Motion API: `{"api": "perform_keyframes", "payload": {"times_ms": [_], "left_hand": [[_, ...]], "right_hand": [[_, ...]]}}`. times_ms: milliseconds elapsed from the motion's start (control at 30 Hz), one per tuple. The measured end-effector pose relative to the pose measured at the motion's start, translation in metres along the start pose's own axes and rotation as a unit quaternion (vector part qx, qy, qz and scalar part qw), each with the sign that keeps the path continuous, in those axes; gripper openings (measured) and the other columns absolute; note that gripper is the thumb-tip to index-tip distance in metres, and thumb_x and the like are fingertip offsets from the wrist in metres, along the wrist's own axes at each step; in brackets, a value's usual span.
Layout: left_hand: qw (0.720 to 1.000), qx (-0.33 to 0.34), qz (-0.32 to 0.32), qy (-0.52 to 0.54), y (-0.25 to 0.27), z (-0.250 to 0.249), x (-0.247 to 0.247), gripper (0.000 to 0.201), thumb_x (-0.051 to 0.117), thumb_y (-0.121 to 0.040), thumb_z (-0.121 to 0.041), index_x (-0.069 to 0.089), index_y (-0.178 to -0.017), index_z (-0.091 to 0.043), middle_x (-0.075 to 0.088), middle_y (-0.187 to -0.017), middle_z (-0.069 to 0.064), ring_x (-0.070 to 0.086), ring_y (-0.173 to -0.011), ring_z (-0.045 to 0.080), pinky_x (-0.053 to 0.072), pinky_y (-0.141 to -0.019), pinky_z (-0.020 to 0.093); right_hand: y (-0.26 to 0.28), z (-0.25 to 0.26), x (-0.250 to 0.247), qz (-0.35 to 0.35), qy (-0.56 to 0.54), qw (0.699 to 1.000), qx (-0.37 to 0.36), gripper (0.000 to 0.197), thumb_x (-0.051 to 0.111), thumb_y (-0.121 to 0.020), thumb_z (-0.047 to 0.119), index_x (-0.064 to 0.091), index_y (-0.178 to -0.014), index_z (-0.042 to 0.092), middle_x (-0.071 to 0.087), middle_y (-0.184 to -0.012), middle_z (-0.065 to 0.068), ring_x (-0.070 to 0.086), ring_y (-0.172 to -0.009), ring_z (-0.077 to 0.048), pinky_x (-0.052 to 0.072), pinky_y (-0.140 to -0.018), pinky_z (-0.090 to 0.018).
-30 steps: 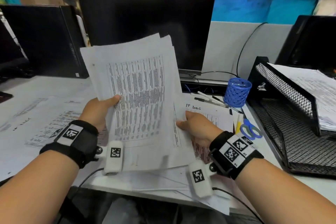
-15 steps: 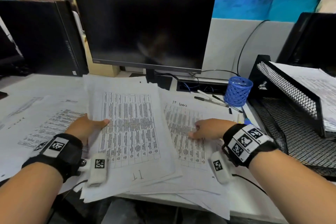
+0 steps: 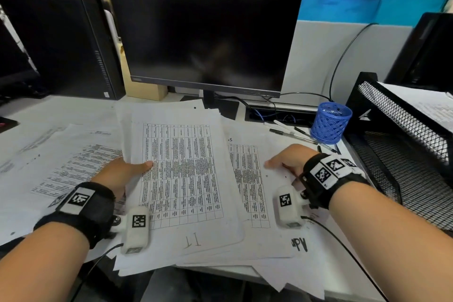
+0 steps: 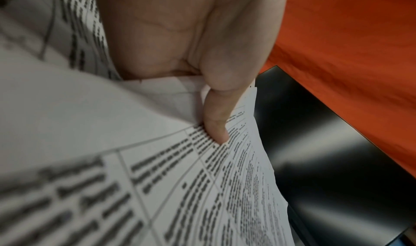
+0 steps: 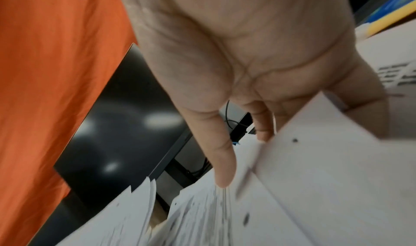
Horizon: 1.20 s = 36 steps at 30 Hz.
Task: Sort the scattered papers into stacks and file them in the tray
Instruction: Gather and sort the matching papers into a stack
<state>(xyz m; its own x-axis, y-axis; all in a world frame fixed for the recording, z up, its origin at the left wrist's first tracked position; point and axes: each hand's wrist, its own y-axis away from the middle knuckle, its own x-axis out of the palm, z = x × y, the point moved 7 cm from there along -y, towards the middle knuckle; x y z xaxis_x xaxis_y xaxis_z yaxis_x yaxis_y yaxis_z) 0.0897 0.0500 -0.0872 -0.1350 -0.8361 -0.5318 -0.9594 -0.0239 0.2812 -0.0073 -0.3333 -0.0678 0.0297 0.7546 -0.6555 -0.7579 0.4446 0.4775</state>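
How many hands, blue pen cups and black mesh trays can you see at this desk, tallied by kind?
Hands: 2 (left hand gripping the paper stack, right hand)
Blue pen cups: 1
Black mesh trays: 1
Total: 4

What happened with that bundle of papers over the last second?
The stack of table sheets, held upright a second ago, has been laid flat on the desk papers. The left hand still pinches its left edge. The right hand let go of it and now lifts sheets from the pile on the right. The mesh tray and blue pen cup stayed put.
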Motion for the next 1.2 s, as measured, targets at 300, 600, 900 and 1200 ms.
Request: {"api": "perform_keyframes", "payload": {"times_ms": [300, 600, 900, 1200], "left_hand": [[1.0, 0.012, 0.012, 0.024, -0.001, 0.0, 0.002, 0.048, 0.07, -0.082, -0.037, 0.057, -0.115, -0.004, 0.066, -0.1, 0.01, 0.061, -0.097, 0.032, 0.048, -0.082, 0.039], [0.996, 0.034, 0.039, 0.078, 0.001, -0.001, 0.004, 0.04, 0.069, -0.084, -0.029, 0.053, -0.116, -0.01, 0.064, -0.103, 0.011, 0.058, -0.101, 0.03, 0.047, -0.09, 0.042], [0.992, 0.019, 0.033, 0.117, 0.007, 0.0, 0.0, 0.047, 0.073, -0.077, -0.036, 0.055, -0.113, -0.012, 0.065, -0.106, 0.009, 0.058, -0.103, 0.031, 0.045, -0.097, 0.047], [0.938, 0.063, 0.02, 0.342, 0.025, -0.007, -0.025, 0.031, 0.067, -0.084, -0.024, 0.064, -0.109, -0.007, 0.072, -0.106, 0.005, 0.068, -0.1, 0.02, 0.044, -0.1, 0.041]], "right_hand": [[0.0, 0.038, -0.002, -0.128, 0.236, 0.953, -0.137, 0.045, 0.066, -0.084, 0.04, 0.034, -0.062, 0.017, 0.04, -0.071, 0.002, 0.042, -0.084, -0.02, 0.028, -0.051, -0.022], [0.019, 0.05, -0.061, -0.238, 0.02, 0.951, -0.197, 0.021, 0.057, -0.093, 0.027, 0.065, -0.081, 0.011, 0.06, -0.075, -0.006, 0.056, -0.077, -0.024, 0.046, -0.066, -0.029], [0.068, 0.062, -0.147, -0.398, -0.181, 0.844, -0.31, 0.016, 0.049, -0.096, 0.019, 0.06, -0.098, 0.007, 0.058, -0.088, -0.003, 0.051, -0.079, -0.016, 0.038, -0.066, -0.02], [0.104, 0.063, -0.212, -0.497, -0.23, 0.762, -0.345, 0.025, 0.047, -0.094, 0.024, 0.059, -0.095, 0.001, 0.051, -0.083, -0.002, 0.044, -0.067, -0.005, 0.034, -0.064, -0.019]]}}
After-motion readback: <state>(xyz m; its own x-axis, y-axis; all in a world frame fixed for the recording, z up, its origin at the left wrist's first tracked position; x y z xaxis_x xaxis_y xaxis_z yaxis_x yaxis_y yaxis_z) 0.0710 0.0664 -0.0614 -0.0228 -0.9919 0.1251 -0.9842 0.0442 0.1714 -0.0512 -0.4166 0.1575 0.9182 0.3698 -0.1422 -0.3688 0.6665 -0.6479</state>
